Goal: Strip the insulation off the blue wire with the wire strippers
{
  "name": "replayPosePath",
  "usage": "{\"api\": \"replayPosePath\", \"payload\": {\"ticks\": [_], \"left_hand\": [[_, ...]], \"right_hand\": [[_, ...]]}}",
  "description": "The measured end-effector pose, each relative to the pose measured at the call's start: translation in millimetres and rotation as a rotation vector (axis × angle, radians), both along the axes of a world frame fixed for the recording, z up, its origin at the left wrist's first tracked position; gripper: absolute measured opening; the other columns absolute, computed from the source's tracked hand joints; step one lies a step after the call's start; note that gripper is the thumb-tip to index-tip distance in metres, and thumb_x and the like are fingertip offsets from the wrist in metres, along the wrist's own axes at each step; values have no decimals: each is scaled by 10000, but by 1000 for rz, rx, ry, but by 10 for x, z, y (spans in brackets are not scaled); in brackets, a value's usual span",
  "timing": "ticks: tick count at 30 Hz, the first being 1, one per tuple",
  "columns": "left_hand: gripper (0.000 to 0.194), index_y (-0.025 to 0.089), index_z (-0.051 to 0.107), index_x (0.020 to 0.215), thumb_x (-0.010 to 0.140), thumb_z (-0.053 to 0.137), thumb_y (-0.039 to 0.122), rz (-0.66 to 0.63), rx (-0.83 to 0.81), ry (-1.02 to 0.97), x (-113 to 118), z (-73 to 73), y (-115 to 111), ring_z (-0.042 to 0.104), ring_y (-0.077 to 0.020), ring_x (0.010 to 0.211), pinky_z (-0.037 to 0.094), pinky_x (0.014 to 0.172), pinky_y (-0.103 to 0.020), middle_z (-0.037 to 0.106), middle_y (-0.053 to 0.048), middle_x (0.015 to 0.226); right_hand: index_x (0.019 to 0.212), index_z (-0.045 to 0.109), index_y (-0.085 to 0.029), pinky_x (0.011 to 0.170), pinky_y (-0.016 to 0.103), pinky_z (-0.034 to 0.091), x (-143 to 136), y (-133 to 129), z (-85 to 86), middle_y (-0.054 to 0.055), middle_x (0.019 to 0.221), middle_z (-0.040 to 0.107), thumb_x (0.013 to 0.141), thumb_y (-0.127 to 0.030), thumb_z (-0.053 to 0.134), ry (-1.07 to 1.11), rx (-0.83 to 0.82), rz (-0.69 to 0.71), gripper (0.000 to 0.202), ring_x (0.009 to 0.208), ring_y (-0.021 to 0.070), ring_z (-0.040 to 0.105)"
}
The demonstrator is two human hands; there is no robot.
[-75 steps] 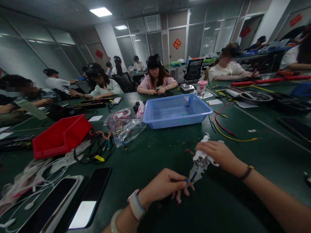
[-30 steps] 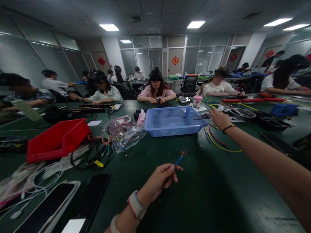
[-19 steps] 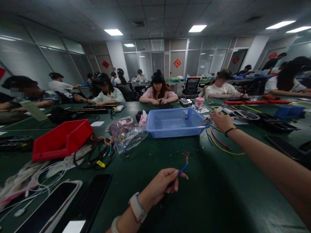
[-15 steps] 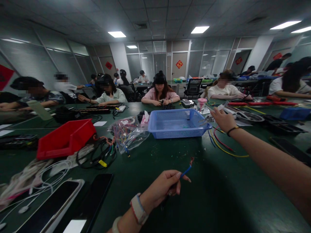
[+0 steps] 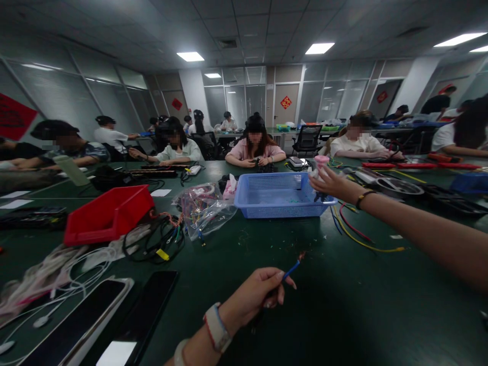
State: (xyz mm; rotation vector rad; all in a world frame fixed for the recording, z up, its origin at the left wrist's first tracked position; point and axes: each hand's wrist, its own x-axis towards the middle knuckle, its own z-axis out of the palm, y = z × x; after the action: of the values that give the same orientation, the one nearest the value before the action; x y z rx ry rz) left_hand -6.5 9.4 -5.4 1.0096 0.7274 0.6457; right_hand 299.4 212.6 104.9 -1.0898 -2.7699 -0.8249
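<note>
My left hand (image 5: pixel 263 290) is closed in a pinch on a blue wire (image 5: pixel 292 269) above the near middle of the table. Bare copper strands (image 5: pixel 301 255) fan out at the wire's upper end, pointing away from me. My right hand (image 5: pixel 327 182) reaches out to the right end of the blue plastic basket (image 5: pixel 280 211), its fingers bent. Something whitish shows at those fingertips and something dark below them, neither clear enough to name. Small green scraps lie inside the basket. A pink-lidded container (image 5: pixel 321 159) stands just behind the right hand.
Red, yellow and blue wires (image 5: pixel 356 234) curve right of the basket. Left of it are a clear bag of wires (image 5: pixel 202 208), a red bin (image 5: pixel 110 216) and black cables (image 5: pixel 152 244). Two phones (image 5: pixel 143 315) and white earphones lie near left. Co-workers sit across the table.
My right hand has moved left and slightly nearer, onto the basket's right end. The whitish thing is now at its fingertips. My left hand keeps the blue wire nearly still.
</note>
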Motion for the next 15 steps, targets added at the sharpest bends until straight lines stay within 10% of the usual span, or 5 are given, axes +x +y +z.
{"api": "replayPosePath", "payload": {"ticks": [15], "left_hand": [[355, 108, 656, 900, 857, 584, 452, 9, -20, -33, -29, -39, 31, 302, -23, 369, 166, 410, -199, 537, 47, 541]], "right_hand": [[1314, 488, -214, 1039, 443, 378, -543, -150, 128, 21, 1328, 548, 729, 105, 357, -361, 159, 377, 679, 1315, 165, 398]]}}
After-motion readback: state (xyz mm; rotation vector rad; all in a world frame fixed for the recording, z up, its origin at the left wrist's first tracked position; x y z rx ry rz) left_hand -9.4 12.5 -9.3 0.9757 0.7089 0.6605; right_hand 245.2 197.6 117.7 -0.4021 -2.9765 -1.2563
